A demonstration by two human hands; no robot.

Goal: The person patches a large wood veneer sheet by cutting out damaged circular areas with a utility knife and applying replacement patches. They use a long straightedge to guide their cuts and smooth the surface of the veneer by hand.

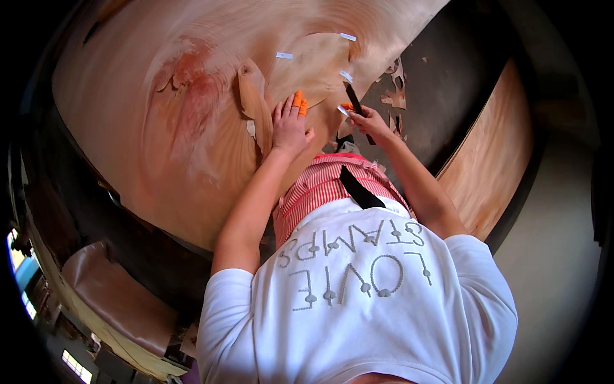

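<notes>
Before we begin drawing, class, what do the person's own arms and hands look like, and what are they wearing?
Short, plain white sleeves leave the forearms bare. The left hand has orange covers on two fingers; the right hand shows an orange fingertip cover too.

wood-grained sheet (192, 173): far edge cut off | white strips (284, 56): marks too small | right hand (373, 123): fingers partly behind black tool (354, 97)

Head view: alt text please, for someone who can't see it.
A person's left hand, with orange finger covers, rests on a large wood-grain sheet; the right hand holds a dark, narrow tool, a white strip at its fingertips. More white strips dot the sheet beyond.
</notes>
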